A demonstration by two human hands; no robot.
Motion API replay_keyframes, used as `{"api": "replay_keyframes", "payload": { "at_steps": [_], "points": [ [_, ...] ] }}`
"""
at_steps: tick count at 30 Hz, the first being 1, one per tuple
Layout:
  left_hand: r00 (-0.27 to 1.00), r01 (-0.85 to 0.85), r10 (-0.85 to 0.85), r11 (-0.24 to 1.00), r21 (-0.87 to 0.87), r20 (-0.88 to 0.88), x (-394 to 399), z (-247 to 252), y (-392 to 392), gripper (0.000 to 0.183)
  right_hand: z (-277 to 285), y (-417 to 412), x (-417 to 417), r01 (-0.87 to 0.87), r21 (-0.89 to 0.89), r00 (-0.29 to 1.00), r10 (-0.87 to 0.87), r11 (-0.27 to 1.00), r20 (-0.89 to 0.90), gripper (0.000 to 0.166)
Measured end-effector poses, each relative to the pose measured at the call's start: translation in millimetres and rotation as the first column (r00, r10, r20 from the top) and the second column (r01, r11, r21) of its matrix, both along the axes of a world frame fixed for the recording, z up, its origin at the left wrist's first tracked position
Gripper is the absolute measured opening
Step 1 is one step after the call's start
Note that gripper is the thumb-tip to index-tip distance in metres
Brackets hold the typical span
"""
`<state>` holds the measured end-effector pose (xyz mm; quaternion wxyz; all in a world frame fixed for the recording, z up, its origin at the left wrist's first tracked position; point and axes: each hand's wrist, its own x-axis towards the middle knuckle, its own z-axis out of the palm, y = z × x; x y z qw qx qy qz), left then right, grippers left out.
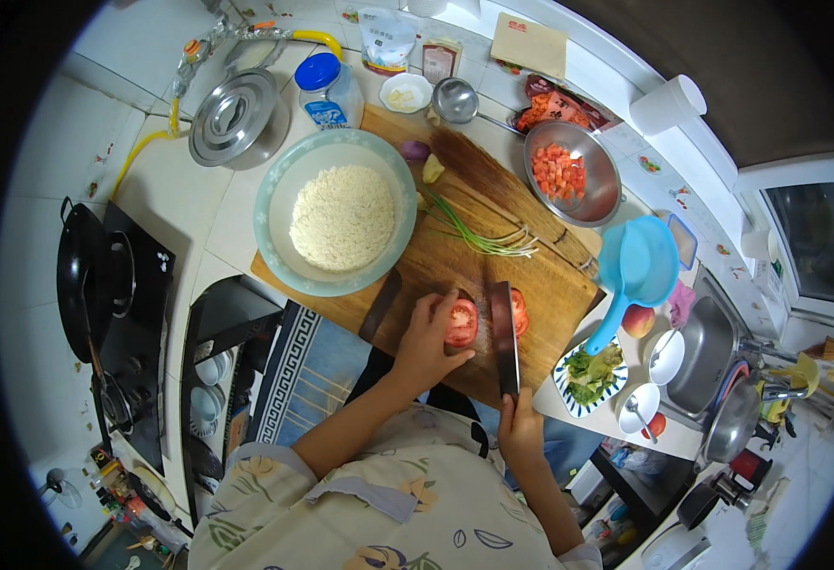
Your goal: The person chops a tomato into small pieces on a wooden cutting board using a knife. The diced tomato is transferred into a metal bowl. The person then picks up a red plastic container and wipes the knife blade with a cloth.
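Observation:
My left hand [428, 342] holds a cut tomato [462, 324] against the wooden cutting board [552, 303], its sliced face turned to the right. In my right hand [521, 431] is the handle of a kitchen cleaver [504, 335], whose blade stands on edge just right of that tomato, a small gap apart. Tomato slices [519, 313] lie on the far side of the blade, partly hidden by it. Scallions [485, 235] rest farther up the board. At the board's left stands a large bowl [264, 214] of white, crumbly food [342, 219].
Behind the board sits a steel bowl [606, 185] with diced tomato [558, 172]. To the right are a blue ladle [638, 256], a plate of lettuce [591, 374] and a sink [698, 349]. A brush [488, 171] lies across the board. At left are a lidded pot [235, 117] and a wok [82, 278].

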<state>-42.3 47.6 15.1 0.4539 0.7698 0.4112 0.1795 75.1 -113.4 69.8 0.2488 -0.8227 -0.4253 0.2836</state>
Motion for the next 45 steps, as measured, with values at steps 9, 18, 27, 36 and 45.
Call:
{"api": "replay_keyframes", "payload": {
  "at_steps": [9, 18, 27, 36, 45],
  "points": [
    [0.932, 0.299, -0.237, 0.930, 0.212, -0.272, 11.7, 4.4, 16.3, 0.080, -18.8, -8.1, 5.8, 0.093, 0.080, 0.981, -0.078, 0.992, -0.178, 0.011],
    [0.945, 0.195, -0.142, 0.968, 0.160, -0.295, -3.7, 19.5, 25.7, 0.073, -40.9, -1.1, -8.9, 0.313, -0.045, 0.656, -0.250, 0.949, -0.712, 0.013],
    [0.940, 0.198, -0.237, 0.965, -0.173, -0.247, 2.0, 24.6, 39.1, 0.072, -54.5, 11.0, -21.0, 0.256, -0.026, 0.585, -0.177, 0.966, -0.792, 0.017],
    [0.926, 0.223, -0.271, 0.954, -0.198, -0.261, 4.8, 26.7, 37.0, 0.069, -46.5, 7.8, -27.9, 0.218, 0.028, 0.607, -0.113, 0.976, -0.786, 0.018],
    [0.974, -0.052, -0.021, 0.948, -0.313, -0.224, -0.2, 16.6, 30.0, 0.064, -40.8, 7.1, -27.7, 0.141, -0.050, 0.620, -0.128, 0.989, -0.774, 0.018]
  ]
}}
